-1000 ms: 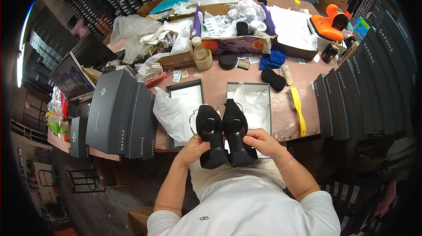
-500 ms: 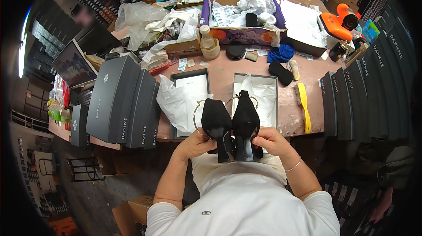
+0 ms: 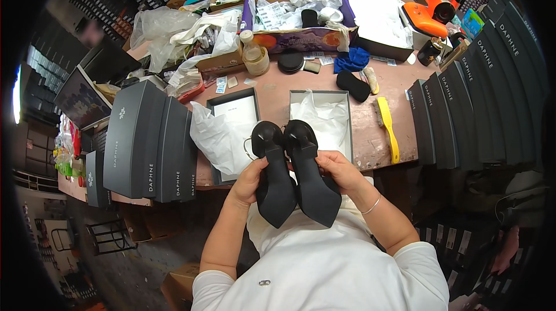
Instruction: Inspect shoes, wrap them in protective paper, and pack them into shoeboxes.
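Two black pointed-toe high-heeled shoes are held side by side over my lap, soles up, toes pointing toward me. My left hand (image 3: pixel 249 180) is closed on the left shoe (image 3: pixel 275 198), thumb near its heel. The right shoe (image 3: pixel 315 198) is gripped at its outer side by my right hand (image 3: pixel 340 171). A thin strap loops out beside the left shoe. Just beyond them lie two open shallow grey box parts, the left one (image 3: pixel 233 94) and the right one (image 3: pixel 350 128). White tissue paper (image 3: pixel 324 115) lies in the right one, and more spills from the left one.
Grey shoe boxes stand upright at left (image 3: pixel 134 137) and right (image 3: pixel 452 114). A yellow-handled brush (image 3: pixel 389 128), black sponge (image 3: pixel 353 86), blue cloth (image 3: pixel 351 60) and glue jar (image 3: pixel 255 60) lie on the table. Farther back are a purple carton (image 3: pixel 301 41) and an orange tool (image 3: pixel 425 18).
Both shoes have been turned over in my hands: their backs and heels faced me before, now their soles face up. The view has shifted slightly to the right.
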Available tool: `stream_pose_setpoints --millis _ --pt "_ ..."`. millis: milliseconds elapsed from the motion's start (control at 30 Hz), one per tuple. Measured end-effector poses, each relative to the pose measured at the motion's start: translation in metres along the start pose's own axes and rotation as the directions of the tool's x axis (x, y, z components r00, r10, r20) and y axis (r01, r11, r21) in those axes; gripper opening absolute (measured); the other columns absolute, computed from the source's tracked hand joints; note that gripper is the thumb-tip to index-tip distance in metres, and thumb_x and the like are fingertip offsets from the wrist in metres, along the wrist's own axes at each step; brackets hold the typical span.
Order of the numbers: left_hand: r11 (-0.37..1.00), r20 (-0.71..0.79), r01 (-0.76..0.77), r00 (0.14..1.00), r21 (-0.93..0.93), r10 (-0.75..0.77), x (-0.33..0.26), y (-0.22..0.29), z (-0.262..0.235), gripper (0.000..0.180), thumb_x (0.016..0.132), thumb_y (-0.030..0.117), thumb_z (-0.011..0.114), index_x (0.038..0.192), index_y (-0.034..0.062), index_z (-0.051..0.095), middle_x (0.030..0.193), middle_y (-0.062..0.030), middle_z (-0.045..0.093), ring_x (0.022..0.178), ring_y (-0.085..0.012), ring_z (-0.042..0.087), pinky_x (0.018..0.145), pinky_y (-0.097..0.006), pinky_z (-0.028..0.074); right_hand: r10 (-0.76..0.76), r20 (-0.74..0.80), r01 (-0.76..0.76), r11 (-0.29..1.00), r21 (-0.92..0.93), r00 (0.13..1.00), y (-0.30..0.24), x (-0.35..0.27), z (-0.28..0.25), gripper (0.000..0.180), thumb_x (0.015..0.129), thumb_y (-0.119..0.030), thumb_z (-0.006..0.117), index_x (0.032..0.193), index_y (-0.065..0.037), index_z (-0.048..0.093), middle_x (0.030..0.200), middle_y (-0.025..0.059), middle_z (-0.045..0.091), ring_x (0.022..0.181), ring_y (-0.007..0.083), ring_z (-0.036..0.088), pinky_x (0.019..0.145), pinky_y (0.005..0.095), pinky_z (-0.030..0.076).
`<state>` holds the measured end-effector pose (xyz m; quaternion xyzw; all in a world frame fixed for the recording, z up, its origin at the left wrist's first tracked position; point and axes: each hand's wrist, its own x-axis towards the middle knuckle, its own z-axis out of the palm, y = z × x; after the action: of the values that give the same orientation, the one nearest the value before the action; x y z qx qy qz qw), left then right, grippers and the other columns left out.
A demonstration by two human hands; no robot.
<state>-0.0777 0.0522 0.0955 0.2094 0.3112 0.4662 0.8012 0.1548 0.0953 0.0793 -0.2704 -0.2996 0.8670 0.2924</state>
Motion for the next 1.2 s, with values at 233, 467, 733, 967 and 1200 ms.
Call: stream_pose_setpoints --millis 233,467,733,967,1200 --pt "0.991 -0.013 0.075 0.997 -0.112 -0.077 0.005 0.002 -0.008 0.045 0.097 0.035 0.043 0.124 0.0002 0.050 0.104 -0.0191 0.064 0.088 -0.0221 0.066 0.076 -0.032 0.056 0.056 -0.099 -0.051 0.998 0.048 0.993 -0.013 0.004 0.017 0.030 0.096 -0.031 0.054 0.102 -0.003 0.063 0.089 0.0039 0.066 0.076 0.0110 0.065 0.068 0.0253 0.055" --pt "0.970 -0.082 0.021 0.996 -0.243 -0.042 0.008 0.002 -0.010 0.053 0.096 0.038 0.045 0.133 0.0000 0.042 0.098 -0.0203 0.065 0.082 -0.0264 0.067 0.072 -0.036 0.057 -0.091 -0.209 0.085 0.996 -0.041 0.974 -0.033 0.021 -0.016 0.026 0.096 -0.029 0.054 0.102 -0.004 0.061 0.089 0.0034 0.066 0.074 0.0109 0.065 0.064 0.0245 0.055" --pt "0.798 -0.352 -0.001 0.897 0.603 0.268 0.005 0.081 -0.039 0.043 0.095 0.037 0.050 0.085 -0.0015 0.067 0.068 -0.0132 0.065 0.065 -0.0231 0.066 0.061 -0.035 0.053 -0.290 -0.259 0.302 0.953 0.004 0.921 -0.044 0.012 -0.012 0.019 0.092 -0.015 0.061 0.106 -0.004 0.059 0.092 0.0026 0.066 0.075 0.0088 0.064 0.067 0.0227 0.053" --pt "0.685 -0.236 0.001 0.939 0.729 0.250 0.004 0.027 -0.019 0.068 0.090 0.051 0.055 0.133 0.0002 0.041 0.121 -0.0183 0.051 0.110 -0.0269 0.054 0.093 -0.041 0.043 -0.590 -0.160 0.604 0.796 0.049 0.791 -0.029 0.014 -0.010 0.018 0.087 -0.008 0.066 0.104 -0.004 0.061 0.089 -0.0004 0.065 0.079 0.0068 0.060 0.073 0.0216 0.049" --pt "0.799 -0.503 -0.291 0.864 -0.526 -0.016 0.028 -0.042 0.018 0.045 0.082 0.048 0.055 0.103 0.0088 0.060 0.102 -0.0121 0.063 0.094 -0.0311 0.060 0.088 -0.046 0.048 -0.315 0.098 0.321 0.809 -0.493 0.944 0.024 -0.001 0.007 0.023 0.091 -0.004 0.058 0.113 0.002 0.061 0.106 0.0016 0.063 0.096 0.0075 0.053 0.087 0.0254 0.045"
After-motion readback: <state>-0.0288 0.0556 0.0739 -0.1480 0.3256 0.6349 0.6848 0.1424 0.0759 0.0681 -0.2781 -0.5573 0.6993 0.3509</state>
